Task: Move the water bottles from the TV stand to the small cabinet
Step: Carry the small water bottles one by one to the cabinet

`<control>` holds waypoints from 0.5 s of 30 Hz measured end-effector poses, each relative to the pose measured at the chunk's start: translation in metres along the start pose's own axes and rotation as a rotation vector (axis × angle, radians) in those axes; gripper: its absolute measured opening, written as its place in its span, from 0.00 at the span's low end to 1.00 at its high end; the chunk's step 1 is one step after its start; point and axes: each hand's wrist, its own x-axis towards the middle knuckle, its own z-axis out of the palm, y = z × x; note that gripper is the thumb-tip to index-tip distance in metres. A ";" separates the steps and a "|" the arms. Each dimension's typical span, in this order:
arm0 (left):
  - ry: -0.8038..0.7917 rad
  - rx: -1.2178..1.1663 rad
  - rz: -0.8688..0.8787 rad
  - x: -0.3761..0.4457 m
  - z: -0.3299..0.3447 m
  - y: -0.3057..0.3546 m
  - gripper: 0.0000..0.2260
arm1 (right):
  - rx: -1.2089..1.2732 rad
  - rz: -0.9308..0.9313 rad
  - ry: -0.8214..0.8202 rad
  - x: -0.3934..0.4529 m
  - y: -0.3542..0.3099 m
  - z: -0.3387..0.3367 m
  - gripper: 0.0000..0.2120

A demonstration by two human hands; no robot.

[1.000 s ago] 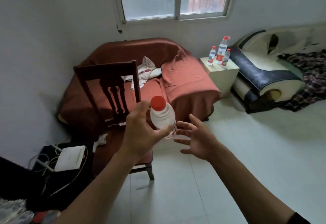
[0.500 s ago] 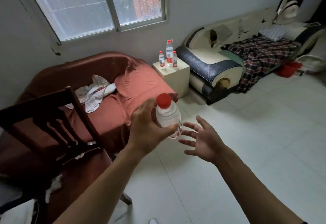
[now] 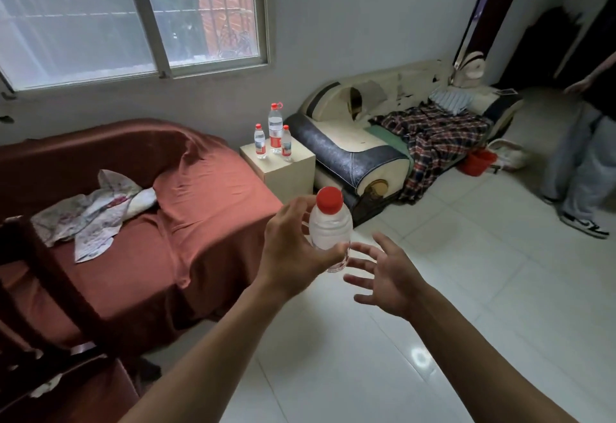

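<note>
We hold a bottle [image 3: 330, 229] upright in our left hand [image 3: 293, 246], our right hand [image 3: 386, 276] just beside it. Ahead, a cabinet [image 3: 280, 169] stands between a sofa [image 3: 133, 209] on the left and a couch [image 3: 383, 142] on the right, below a window [image 3: 133, 16]. Three bottles [image 3: 273, 137] stand on the cabinet. A chair [image 3: 43, 306] sits near left.

Clear glossy plastic seen on held bottle [image 3: 330, 232], red plastic cap. Floor tiles [image 3: 466, 289] glossy, reflective, at 4 o'clock. Sofa cover [image 3: 200, 196] matt rust cloth, creased, at 9 o'clock. Chair [image 3: 50, 289] dark polished wood. Small cabinet [image 3: 293, 172] smooth, matt cream.
</note>
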 end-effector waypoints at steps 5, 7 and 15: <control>-0.032 -0.053 0.001 0.056 0.018 -0.041 0.28 | 0.017 -0.006 0.037 0.053 -0.035 -0.002 0.28; -0.035 -0.067 -0.015 0.076 0.028 -0.053 0.29 | 0.029 -0.004 0.050 0.070 -0.046 -0.007 0.29; -0.108 -0.087 -0.043 0.145 0.076 -0.089 0.28 | 0.082 0.018 0.076 0.139 -0.092 -0.036 0.29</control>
